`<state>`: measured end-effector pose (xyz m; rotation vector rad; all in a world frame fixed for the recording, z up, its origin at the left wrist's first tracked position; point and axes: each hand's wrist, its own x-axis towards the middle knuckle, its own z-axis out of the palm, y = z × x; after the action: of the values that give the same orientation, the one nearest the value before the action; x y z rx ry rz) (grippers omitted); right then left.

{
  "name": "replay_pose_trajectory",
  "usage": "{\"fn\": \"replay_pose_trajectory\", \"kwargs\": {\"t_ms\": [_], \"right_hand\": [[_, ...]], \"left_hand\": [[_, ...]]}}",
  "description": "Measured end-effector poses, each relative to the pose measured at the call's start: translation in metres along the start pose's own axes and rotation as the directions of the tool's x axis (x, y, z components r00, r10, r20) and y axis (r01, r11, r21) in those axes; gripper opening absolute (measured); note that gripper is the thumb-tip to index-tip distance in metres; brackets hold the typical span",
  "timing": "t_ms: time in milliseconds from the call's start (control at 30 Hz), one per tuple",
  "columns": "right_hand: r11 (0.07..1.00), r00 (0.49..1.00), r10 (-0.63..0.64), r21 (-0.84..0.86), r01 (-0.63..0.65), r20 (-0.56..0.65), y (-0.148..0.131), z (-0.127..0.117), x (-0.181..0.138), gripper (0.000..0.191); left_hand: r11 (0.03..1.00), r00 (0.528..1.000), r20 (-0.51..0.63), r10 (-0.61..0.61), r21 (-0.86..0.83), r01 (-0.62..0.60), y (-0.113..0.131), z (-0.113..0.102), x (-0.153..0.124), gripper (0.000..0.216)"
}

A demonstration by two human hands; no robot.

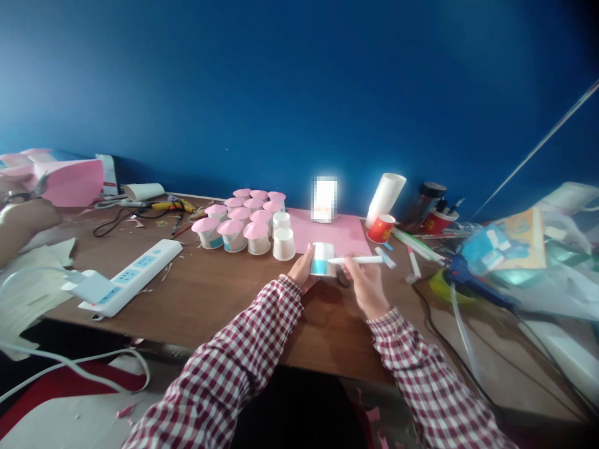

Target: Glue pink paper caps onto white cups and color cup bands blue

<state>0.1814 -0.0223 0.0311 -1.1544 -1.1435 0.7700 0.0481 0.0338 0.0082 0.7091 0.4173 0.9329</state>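
Observation:
My left hand (pixel 303 269) is wrapped around the side of a small white paper cup (pixel 324 249) with a blue patch on it. A white marker (pixel 367 260) is pinched in my right hand (pixel 365 288); its left end points at the cup's side. Whether the tip touches the cup, I cannot tell. Left of the cup stand two plain white cups (pixel 283 244), upside down. Beside them are rows of several cups topped with pink paper discs (pixel 256 231). Behind my hands lies a pink paper sheet (pixel 349 232), with a bright, pixelated upright object on it.
At the left, another person's hand (pixel 32 218) holds scissors and pink paper (pixel 77 182). A white power strip (pixel 135 274) with a plug lies nearer. To the right are a red paper cup (pixel 380 229), a white roll (pixel 386 193), a blue glue gun (pixel 477 280), cords and plastic bags.

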Motion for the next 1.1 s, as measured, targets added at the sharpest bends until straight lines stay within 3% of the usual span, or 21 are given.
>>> {"fn": "replay_pose_trajectory", "kwargs": {"t_ms": [767, 967, 1100], "right_hand": [[0.999, 0.997, -0.033, -0.021, 0.035, 0.069, -0.01, 0.002, -0.004, 0.017], [0.931, 0.999, 0.034, 0.363, -0.043, 0.031, -0.017, 0.004, -0.01, 0.015], [0.822, 0.988, 0.095, 0.55, -0.149, 0.125, -0.059, 0.017, -0.045, 0.016]], "left_hand": [[0.999, 0.999, 0.021, 0.027, -0.032, -0.026, 0.0, -0.003, 0.002, 0.055], [0.999, 0.998, -0.057, 0.021, -0.046, -0.024, 0.003, 0.002, -0.001, 0.053], [0.998, 0.998, -0.067, -0.017, -0.062, 0.013, 0.006, 0.005, -0.005, 0.057]]}}
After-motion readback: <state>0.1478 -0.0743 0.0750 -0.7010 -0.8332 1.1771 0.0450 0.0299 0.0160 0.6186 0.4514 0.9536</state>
